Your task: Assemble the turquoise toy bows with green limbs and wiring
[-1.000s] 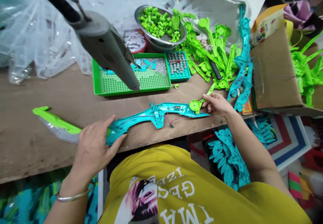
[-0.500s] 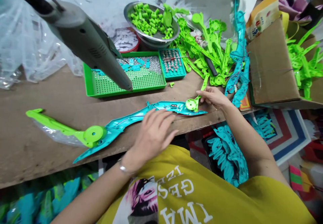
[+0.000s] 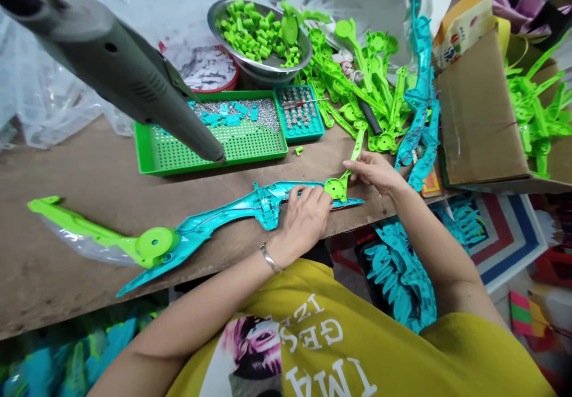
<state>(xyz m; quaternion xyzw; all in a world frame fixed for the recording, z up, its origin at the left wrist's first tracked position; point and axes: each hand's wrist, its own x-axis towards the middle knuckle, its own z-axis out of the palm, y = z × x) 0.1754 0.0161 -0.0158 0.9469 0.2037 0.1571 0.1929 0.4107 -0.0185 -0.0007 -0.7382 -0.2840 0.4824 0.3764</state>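
Observation:
A long turquoise plastic bow-shaped shell (image 3: 223,213) lies hollow side up along the table, with thin wires running inside it. On its left end sits a lime-green plastic arm (image 3: 107,234) with a round disc. My left hand (image 3: 306,221) is closed over the right half of the shell, its fingertips bent onto it and partly hidden. Between thumb and fingers, my right hand (image 3: 375,170) pinches a second green arm (image 3: 342,183), whose disc rests on the shell's right end.
A grey power screwdriver (image 3: 147,81) hangs at the upper left, over a green perforated tray (image 3: 210,155) of screws and turquoise pieces. Behind stand a turquoise tray (image 3: 308,132) and a metal bowl (image 3: 263,69) of green parts. A cardboard box (image 3: 480,123) stands right.
My left hand has moved right along the shell and come down onto it, uncovering the shell's middle. My right hand still holds the green arm at the right end.

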